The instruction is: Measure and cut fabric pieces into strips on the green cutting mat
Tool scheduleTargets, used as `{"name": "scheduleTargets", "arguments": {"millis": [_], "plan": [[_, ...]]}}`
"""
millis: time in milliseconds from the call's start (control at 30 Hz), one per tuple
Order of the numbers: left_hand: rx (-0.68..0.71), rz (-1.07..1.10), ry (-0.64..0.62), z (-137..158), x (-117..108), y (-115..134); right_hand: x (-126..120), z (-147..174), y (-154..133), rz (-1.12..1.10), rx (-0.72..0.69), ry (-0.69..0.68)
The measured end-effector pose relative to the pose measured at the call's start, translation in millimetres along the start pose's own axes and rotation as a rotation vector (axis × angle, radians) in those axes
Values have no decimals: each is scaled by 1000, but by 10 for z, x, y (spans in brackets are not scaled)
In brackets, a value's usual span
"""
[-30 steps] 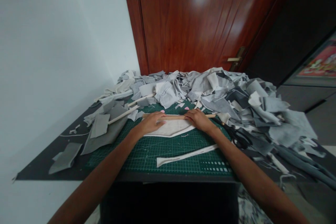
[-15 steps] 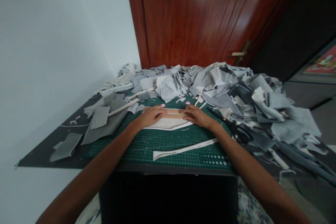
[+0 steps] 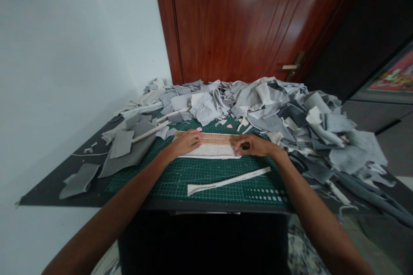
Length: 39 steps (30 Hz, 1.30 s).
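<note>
A white piece of fabric lies flat on the green cutting mat, with a wooden ruler across its upper part. My left hand rests over the ruler's left part, fingers together and pressing down. At the fabric's right end, my right hand has thumb and fingers curled into a ring, the fingertips pinching near the fabric's lower right corner; its knuckles are beside the ruler's right end. Nearer to me lies a narrow white fabric strip.
Heaped grey and white scraps line the table's back and right side. Black-handled scissors lie partly hidden behind my right forearm. Grey pieces and a pale stick are at the left. A wooden door stands behind.
My right hand has slid to the right along the fabric. The fabric's lower right corner, slanted before, now lies spread out straighter. My left hand stays on the ruler.
</note>
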<state>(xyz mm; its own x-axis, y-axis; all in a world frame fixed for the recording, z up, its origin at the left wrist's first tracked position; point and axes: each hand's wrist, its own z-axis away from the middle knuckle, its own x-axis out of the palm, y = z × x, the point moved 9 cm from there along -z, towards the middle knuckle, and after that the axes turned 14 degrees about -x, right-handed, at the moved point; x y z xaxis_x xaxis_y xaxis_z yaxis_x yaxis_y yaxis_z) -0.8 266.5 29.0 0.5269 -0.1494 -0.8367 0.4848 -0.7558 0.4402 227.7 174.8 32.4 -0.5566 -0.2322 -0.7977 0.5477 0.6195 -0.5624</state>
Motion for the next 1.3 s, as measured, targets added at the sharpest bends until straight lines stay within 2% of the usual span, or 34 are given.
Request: {"name": "scheduleTargets", "arguments": {"millis": [233,467,667,933,1100,1200,1300], "plan": [[0,-27,-42,-5,-44,0,17,-43,35,-77,21,80],[31,-97,-86,-12,-52,-3,-49,-102,31,148,-18,217],[14,-160,-87,-14,-4,-77,-120,-50,81,340,26,239],[1,-172,-94,-32,-30,-123,-70,-108,69,320,-19,249],[-20,-187,-98,-36,-57,-77,-83,-98,132,290,-28,290],[-36,-230,-104,-19,-50,26,-170,-100,196,319,-12,392],[-73,-322,-116,9,-17,190,-239,-181,324,390,79,466]]}}
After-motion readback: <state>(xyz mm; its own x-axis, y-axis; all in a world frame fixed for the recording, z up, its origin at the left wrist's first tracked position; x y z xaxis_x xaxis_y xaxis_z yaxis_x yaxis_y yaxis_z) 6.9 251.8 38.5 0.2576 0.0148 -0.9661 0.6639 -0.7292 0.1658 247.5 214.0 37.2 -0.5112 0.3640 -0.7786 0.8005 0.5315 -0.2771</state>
